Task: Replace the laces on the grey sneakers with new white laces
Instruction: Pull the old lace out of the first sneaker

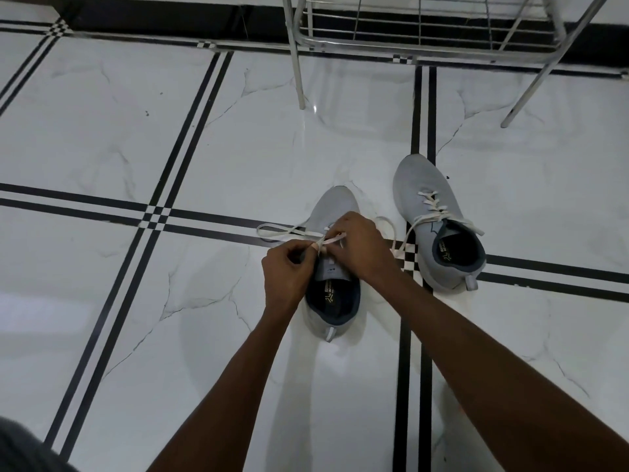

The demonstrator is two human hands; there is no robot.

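White lace (329, 240) is being pinched by left hand (287, 271) and right hand (362, 247) over near sneaker (335, 294), left of laced sneaker (439, 226); ends probably best being drawn evenly, untwisted.

From my remote feed I judge this a domestic interior, likely a hallway or utility corner of a home. The floor (102, 107) is glossy white marble-look tile with inlaid double black bands and small checker insets at the crossings. A dark skirting (170, 27) runs along the far wall. A bare chrome wire rack (418, 39) on slanted legs stands against it.
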